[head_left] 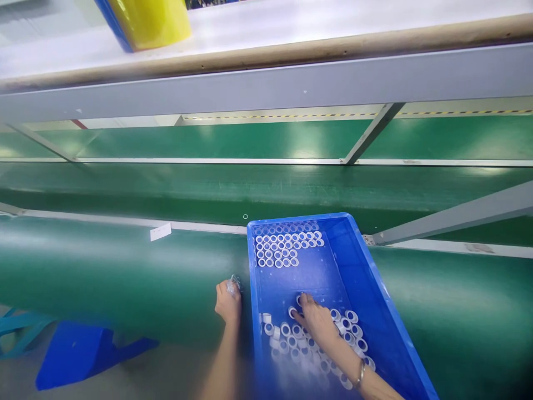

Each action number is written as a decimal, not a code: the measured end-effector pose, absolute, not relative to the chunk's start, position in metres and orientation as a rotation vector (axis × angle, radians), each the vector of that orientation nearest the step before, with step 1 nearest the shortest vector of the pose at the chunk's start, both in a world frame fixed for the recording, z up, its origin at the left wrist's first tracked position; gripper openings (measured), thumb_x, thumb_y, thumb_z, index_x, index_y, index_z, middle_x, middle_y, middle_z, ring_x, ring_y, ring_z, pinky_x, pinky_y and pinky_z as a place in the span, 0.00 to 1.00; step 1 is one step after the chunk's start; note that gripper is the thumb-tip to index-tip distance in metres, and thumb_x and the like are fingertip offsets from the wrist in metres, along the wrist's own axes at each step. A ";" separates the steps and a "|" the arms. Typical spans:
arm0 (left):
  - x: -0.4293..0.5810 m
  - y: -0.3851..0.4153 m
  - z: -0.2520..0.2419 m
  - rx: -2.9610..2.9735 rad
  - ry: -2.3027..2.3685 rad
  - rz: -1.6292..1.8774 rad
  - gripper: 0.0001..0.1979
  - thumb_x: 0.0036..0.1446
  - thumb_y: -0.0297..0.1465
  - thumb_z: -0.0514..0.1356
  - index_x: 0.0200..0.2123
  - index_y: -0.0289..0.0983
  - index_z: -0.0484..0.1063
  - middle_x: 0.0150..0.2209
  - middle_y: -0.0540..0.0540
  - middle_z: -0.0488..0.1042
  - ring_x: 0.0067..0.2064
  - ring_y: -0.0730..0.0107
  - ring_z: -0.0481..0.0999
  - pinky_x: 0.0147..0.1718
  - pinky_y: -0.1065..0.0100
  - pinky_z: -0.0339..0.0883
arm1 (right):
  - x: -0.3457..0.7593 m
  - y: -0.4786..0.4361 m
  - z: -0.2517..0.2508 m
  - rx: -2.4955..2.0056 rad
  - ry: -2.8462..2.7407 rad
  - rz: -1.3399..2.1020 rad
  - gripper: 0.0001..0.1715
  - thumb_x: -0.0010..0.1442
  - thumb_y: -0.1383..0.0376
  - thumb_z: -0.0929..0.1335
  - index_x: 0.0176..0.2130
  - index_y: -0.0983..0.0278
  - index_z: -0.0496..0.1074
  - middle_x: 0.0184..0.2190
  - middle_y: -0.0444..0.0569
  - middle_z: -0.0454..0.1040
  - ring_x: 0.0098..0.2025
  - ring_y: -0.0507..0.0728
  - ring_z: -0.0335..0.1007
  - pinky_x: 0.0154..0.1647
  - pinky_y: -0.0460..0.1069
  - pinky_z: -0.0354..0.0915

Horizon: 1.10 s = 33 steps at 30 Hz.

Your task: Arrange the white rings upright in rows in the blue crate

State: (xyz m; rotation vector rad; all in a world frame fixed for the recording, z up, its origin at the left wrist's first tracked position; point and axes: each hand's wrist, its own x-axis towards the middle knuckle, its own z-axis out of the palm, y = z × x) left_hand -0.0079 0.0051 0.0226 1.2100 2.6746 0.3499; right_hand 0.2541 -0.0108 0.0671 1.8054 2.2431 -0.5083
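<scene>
My left hand [227,303] is closed around a crumpled piece of clear plastic [234,285], just outside the left wall of a blue bin [385,294]. Inside the bin, my right hand [318,319] reaches down with a metal bangle at its wrist. Its thumb and fingers are on two short white rings [292,312], partly covering them. Loose white rings [297,331] lie in a jumbled pile under and around this hand, some on their sides. Toward the far left corner, more white rings [278,254] stand in neat rows, their open ends facing up.
The bin rests on a green conveyor belt [125,266]. A small white paper slip [160,231] lies at the belt's far edge. Beyond are grey metal supports [370,136] and a raised shelf with a yellow and blue container [152,25]. A blue stool [75,353] is at lower left.
</scene>
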 end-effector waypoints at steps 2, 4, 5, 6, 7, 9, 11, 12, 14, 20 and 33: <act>-0.008 0.005 0.022 1.205 2.674 0.356 0.14 0.66 0.41 0.50 0.45 0.40 0.68 0.44 0.47 0.74 0.37 0.67 0.73 0.25 0.69 0.49 | 0.255 0.000 0.067 1.780 2.238 -0.501 0.11 0.65 0.66 0.65 0.47 0.68 0.68 0.44 0.59 0.78 0.38 0.62 0.80 0.31 0.50 0.70; -0.009 0.005 0.022 1.201 2.670 0.359 0.13 0.65 0.41 0.50 0.44 0.41 0.68 0.43 0.48 0.74 0.37 0.67 0.73 0.25 0.69 0.48 | 0.261 0.020 0.070 1.766 2.229 -0.483 0.09 0.65 0.69 0.63 0.46 0.67 0.68 0.44 0.57 0.78 0.38 0.60 0.80 0.30 0.49 0.69; -0.009 0.005 0.021 1.198 2.668 0.359 0.13 0.65 0.42 0.50 0.44 0.41 0.68 0.43 0.48 0.74 0.36 0.67 0.73 0.25 0.69 0.48 | 0.266 0.034 0.072 1.764 2.223 -0.470 0.10 0.66 0.70 0.63 0.46 0.66 0.69 0.44 0.57 0.78 0.38 0.60 0.80 0.30 0.48 0.68; -0.009 0.005 0.021 1.197 2.666 0.359 0.13 0.65 0.42 0.50 0.44 0.41 0.68 0.43 0.48 0.74 0.36 0.67 0.73 0.25 0.69 0.48 | 0.272 0.049 0.074 1.763 2.218 -0.456 0.10 0.66 0.70 0.62 0.47 0.66 0.69 0.43 0.57 0.78 0.37 0.60 0.80 0.29 0.48 0.67; -0.009 0.004 0.021 1.194 2.665 0.359 0.13 0.66 0.42 0.50 0.44 0.41 0.68 0.43 0.48 0.74 0.36 0.67 0.73 0.25 0.69 0.48 | 0.278 0.065 0.077 1.757 2.219 -0.443 0.11 0.66 0.71 0.61 0.47 0.66 0.69 0.43 0.57 0.78 0.38 0.60 0.80 0.30 0.48 0.67; -0.009 0.004 0.021 1.188 2.662 0.359 0.14 0.66 0.42 0.50 0.44 0.42 0.68 0.43 0.49 0.74 0.37 0.67 0.73 0.25 0.69 0.48 | 0.289 0.095 0.081 1.729 2.238 -0.427 0.14 0.66 0.73 0.60 0.49 0.65 0.68 0.44 0.57 0.78 0.39 0.61 0.80 0.31 0.48 0.67; -0.009 0.004 0.022 1.181 2.659 0.357 0.14 0.66 0.42 0.50 0.44 0.41 0.68 0.44 0.48 0.74 0.38 0.66 0.74 0.26 0.69 0.48 | 0.295 0.119 0.085 1.687 2.260 -0.425 0.16 0.66 0.74 0.60 0.51 0.66 0.68 0.45 0.57 0.77 0.40 0.61 0.79 0.33 0.50 0.68; -0.009 0.004 0.022 1.179 2.658 0.355 0.14 0.66 0.42 0.50 0.44 0.41 0.68 0.44 0.48 0.74 0.38 0.66 0.74 0.26 0.69 0.48 | 0.295 0.128 0.086 1.663 2.269 -0.431 0.16 0.65 0.74 0.60 0.51 0.66 0.68 0.45 0.57 0.77 0.40 0.61 0.79 0.33 0.50 0.68; -0.008 0.004 0.023 1.177 2.656 0.353 0.14 0.66 0.41 0.50 0.44 0.40 0.68 0.45 0.48 0.74 0.38 0.65 0.74 0.26 0.69 0.48 | 0.293 0.139 0.090 1.620 2.285 -0.449 0.17 0.65 0.75 0.60 0.51 0.67 0.68 0.45 0.56 0.77 0.40 0.60 0.79 0.35 0.51 0.69; -0.007 0.005 0.025 1.179 2.651 0.352 0.14 0.66 0.41 0.50 0.44 0.40 0.68 0.44 0.47 0.74 0.39 0.65 0.74 0.26 0.69 0.49 | 0.297 0.125 0.106 1.652 2.273 -0.483 0.19 0.66 0.75 0.58 0.54 0.69 0.65 0.48 0.60 0.76 0.41 0.62 0.79 0.34 0.51 0.69; -0.010 0.004 0.014 1.196 2.650 0.375 0.13 0.65 0.42 0.51 0.44 0.41 0.67 0.44 0.48 0.73 0.38 0.66 0.73 0.26 0.69 0.47 | 0.334 0.007 0.087 1.755 2.059 -0.779 0.13 0.62 0.68 0.66 0.45 0.72 0.72 0.39 0.61 0.80 0.42 0.66 0.79 0.37 0.51 0.66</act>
